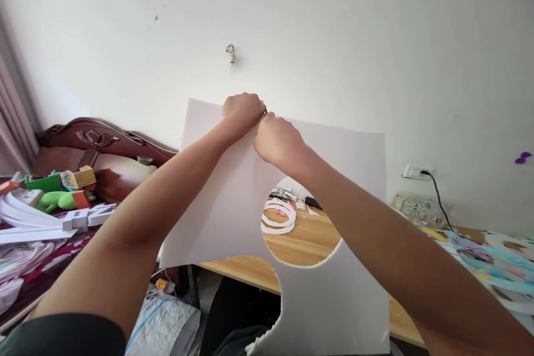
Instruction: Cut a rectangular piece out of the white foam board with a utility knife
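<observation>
- Gripping the far top edge of a white foam board [233, 194], the left hand [242, 111] and right hand [277, 139] sit clenched, touching; something small and dark shows between them.
- A round hole is already cut out; the lower edge looks jagged, the rest uncut.
- Behind, a wooden table [250, 270] carries white rings [278, 217]; a cluttered bed [100, 139] stands left, under a white wall [334, 39].
</observation>
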Demonstrator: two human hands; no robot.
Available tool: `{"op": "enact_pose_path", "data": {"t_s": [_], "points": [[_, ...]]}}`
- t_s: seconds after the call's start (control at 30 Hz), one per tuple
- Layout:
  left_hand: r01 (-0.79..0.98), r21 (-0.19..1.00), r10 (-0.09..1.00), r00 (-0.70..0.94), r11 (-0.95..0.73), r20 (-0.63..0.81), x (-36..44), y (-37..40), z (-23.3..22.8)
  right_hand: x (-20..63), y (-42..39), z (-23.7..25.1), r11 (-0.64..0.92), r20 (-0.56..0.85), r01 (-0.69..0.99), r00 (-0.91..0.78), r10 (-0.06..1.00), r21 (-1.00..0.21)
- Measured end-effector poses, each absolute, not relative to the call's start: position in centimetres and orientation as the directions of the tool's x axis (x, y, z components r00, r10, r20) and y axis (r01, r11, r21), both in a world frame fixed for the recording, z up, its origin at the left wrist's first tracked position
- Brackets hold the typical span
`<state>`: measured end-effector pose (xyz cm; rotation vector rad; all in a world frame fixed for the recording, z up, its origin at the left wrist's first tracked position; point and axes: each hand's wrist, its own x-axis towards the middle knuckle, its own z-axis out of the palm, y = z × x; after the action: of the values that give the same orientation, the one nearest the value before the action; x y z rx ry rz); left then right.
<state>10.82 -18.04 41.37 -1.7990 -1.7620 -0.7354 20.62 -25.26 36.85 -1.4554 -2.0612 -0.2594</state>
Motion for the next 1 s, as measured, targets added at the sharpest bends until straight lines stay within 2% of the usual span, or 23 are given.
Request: {"op": "enact_pose_path", "data": {"t_s": [0.47,0.73,1.0], "points": [[1.0,0.005,0.715,-0.01,0.008,0.699,10.5,-17.7,41.2,17.9,-24.7,33.1,0.255,0.659,0.951,-0.079,0.748,-0.175],[1.0,0.003,0.725,-0.017,0.021,0.688,10.1,-17.3,40.9,16.7,-24.4,32.0,0.227,0.62,0.945,-0.034,0.783,-0.234],[1.0,0.012,0.725,-0.026,0.025,0.688,9.9,-17.2,40.8,16.2,-25.1,30.6,0.209,0.619,0.955,-0.034,0.784,-0.212]]}}
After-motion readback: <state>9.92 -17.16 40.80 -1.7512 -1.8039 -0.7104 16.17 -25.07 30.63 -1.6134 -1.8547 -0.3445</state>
